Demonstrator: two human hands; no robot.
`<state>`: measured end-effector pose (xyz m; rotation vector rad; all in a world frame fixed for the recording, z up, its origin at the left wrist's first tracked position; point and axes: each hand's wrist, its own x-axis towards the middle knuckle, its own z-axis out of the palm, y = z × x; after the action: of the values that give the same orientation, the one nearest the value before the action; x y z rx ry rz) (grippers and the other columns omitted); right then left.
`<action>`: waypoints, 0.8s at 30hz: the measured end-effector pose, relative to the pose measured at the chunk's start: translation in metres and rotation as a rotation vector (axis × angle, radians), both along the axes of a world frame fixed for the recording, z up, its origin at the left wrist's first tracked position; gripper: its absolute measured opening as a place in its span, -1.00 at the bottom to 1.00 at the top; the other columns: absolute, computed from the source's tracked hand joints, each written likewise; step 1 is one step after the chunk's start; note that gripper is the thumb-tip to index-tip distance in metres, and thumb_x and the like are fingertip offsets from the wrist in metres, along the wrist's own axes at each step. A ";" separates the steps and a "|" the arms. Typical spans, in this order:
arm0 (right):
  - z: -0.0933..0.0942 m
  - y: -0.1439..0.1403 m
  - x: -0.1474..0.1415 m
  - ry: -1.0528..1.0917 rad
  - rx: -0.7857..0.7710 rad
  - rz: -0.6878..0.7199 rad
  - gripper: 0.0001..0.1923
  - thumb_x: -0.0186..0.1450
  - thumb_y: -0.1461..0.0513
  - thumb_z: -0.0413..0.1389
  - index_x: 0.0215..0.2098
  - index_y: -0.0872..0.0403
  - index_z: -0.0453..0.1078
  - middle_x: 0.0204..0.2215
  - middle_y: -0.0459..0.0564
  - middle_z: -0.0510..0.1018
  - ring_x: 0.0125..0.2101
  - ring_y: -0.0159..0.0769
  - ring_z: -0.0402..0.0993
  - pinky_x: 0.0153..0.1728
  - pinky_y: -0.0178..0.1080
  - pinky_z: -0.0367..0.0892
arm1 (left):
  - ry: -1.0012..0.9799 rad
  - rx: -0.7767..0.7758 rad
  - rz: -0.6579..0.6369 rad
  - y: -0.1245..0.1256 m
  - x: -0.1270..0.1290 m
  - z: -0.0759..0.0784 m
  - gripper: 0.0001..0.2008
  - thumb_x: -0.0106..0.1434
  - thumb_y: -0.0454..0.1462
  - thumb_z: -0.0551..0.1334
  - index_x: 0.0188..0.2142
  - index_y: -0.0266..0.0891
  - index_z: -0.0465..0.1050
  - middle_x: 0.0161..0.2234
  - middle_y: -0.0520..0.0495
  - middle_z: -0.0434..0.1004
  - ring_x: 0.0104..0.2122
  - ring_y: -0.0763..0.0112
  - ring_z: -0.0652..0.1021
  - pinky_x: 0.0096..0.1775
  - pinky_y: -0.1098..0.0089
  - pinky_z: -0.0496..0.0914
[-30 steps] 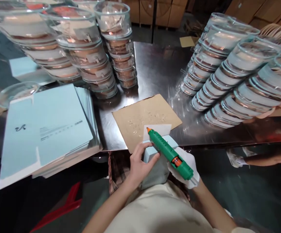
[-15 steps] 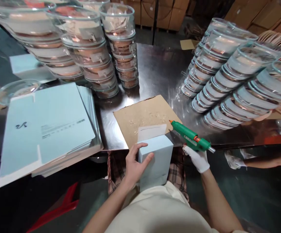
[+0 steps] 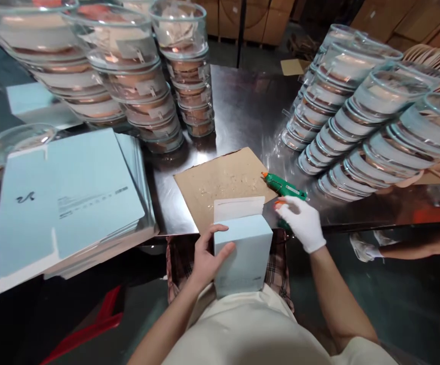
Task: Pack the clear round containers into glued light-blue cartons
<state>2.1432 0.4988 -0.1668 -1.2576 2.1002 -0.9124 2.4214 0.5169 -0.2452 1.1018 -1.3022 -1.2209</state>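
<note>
My bare left hand (image 3: pixel 209 253) grips a light blue box (image 3: pixel 245 253) by its left side, thumb on the near face and fingers over the top edge. The box stands upright against my lap, with a white flap (image 3: pixel 239 209) raised at its far edge. My right hand (image 3: pixel 302 223), in a white glove, is beside a green hot glue gun (image 3: pixel 285 186). Its fingers are parted and curved close to the orange trigger; whether they touch it is hard to see. The gun lies at the table edge, its orange nozzle over a cardboard sheet (image 3: pixel 223 177) spotted with glue.
Flat blue box blanks (image 3: pixel 71 177) are piled at the left. Tall stacks of clear round tubs (image 3: pixel 195 91) stand behind them, and more stacked tubs (image 3: pixel 351 147) line the right of the metal table (image 3: pixel 243 106). Another person's leg (image 3: pixel 417 246) shows at the right.
My right hand has lowered the glue gun from the air onto the table edge and loosened its fingers from it. My left hand keeps its grip on the box.
</note>
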 end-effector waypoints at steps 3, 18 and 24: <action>-0.013 0.001 0.035 -0.523 0.048 0.274 -0.40 0.13 -0.10 0.42 0.00 0.09 0.61 -0.10 0.09 0.72 -0.13 -0.07 0.65 -0.02 -0.10 0.53 | 0.046 -0.025 -0.023 0.000 -0.004 -0.002 -0.52 0.14 0.14 0.47 -0.20 -0.16 0.57 -0.10 -0.15 0.60 -0.08 0.11 0.61 -0.03 0.23 0.48; -0.016 0.005 0.012 -0.158 -0.322 1.134 -0.67 0.43 0.09 0.29 0.11 0.00 0.53 0.12 0.17 0.55 0.14 -0.17 0.52 0.16 -0.04 0.46 | 0.164 0.007 -0.201 -0.013 0.014 -0.013 -0.47 0.08 0.23 0.50 -0.32 -0.18 0.62 -0.04 -0.19 0.47 0.02 0.09 0.51 0.00 0.22 0.41; -0.022 0.009 0.012 -0.187 -0.364 1.119 -0.72 0.45 0.13 0.27 0.10 -0.02 0.51 0.14 0.16 0.54 0.14 -0.18 0.52 0.14 -0.05 0.48 | 0.181 0.002 -0.253 -0.014 0.013 -0.004 -0.54 0.16 0.18 0.48 -0.28 -0.13 0.72 -0.01 -0.24 0.55 0.08 0.05 0.53 0.03 0.20 0.42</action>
<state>2.1553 0.5076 -0.1892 -2.0621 0.8076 -0.8035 2.4344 0.5026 -0.2490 0.8233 -1.3285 -1.4727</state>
